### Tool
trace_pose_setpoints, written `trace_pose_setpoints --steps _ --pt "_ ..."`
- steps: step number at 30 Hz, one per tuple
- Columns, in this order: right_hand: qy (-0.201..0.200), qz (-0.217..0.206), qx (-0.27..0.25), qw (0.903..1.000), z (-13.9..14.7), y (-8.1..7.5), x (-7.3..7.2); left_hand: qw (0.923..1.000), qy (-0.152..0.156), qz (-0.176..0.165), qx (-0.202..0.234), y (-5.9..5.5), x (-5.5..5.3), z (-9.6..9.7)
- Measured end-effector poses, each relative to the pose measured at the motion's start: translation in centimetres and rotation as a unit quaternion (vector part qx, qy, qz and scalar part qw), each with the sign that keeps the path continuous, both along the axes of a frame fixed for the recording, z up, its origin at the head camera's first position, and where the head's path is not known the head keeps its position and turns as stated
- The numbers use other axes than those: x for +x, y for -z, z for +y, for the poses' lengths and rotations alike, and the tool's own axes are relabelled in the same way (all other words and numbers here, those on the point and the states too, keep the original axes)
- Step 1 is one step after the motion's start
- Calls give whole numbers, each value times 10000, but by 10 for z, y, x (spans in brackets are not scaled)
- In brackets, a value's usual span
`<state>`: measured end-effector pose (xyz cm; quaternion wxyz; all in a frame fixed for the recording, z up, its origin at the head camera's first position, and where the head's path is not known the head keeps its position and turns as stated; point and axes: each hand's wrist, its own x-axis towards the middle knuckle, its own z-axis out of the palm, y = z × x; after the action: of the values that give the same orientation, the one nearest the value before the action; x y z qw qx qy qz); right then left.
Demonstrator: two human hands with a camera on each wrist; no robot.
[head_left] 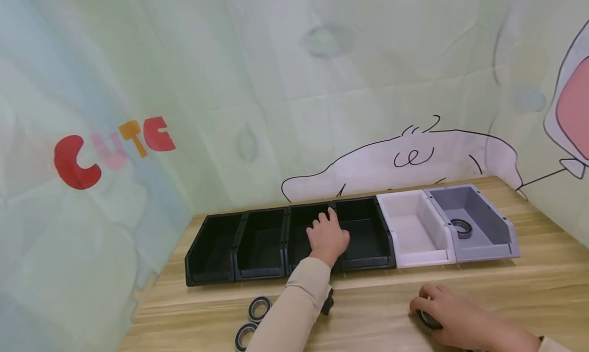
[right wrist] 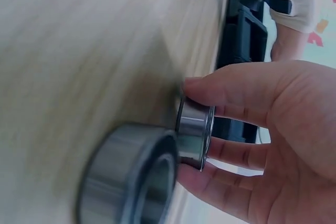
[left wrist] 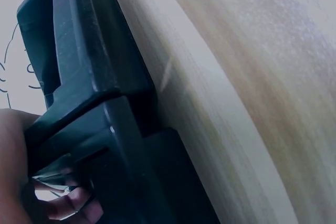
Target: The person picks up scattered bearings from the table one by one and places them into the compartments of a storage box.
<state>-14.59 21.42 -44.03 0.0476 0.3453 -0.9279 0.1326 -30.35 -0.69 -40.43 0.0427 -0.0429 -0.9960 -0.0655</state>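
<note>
My left hand (head_left: 327, 237) reaches over the divider between the two right-hand black bins, fingers spread apart. In the left wrist view, some fingertips (left wrist: 79, 203) show past the black bin (left wrist: 100, 98); the bin's wall partly hides them, and I see nothing held. On the table at front right, my right hand (head_left: 460, 313) pinches a bearing (head_left: 428, 320) between thumb and fingers. The right wrist view shows this bearing (right wrist: 193, 135) tipped on edge, with a second bearing (right wrist: 126, 177) close beside it.
Several black bins (head_left: 257, 272) stand in a row, followed by a white bin (head_left: 423, 259) and a grey bin (head_left: 488, 251). One bearing (head_left: 461, 228) lies in the grey bin. Two bearings (head_left: 259, 308) lie left of my left sleeve. A printed curtain (head_left: 257, 86) hangs behind the table.
</note>
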Motion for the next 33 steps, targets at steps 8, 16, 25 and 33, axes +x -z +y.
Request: trace_pose_setpoints --steps 8,16,25,33 --pt "31 -458 -84 9989 4 -18 -4 9998 -19 -2 178 -2 -1 -1" --pt "274 -110 -51 9995 9 -33 -5 9993 -48 242 268 -2 -1 0" --pt "1074 -132 -72 9941 19 -81 -40 9996 -10 229 137 3 -1 0" --pt "1558 -738 -19 9850 14 -91 -86 9996 -18 218 193 3 -2 1"
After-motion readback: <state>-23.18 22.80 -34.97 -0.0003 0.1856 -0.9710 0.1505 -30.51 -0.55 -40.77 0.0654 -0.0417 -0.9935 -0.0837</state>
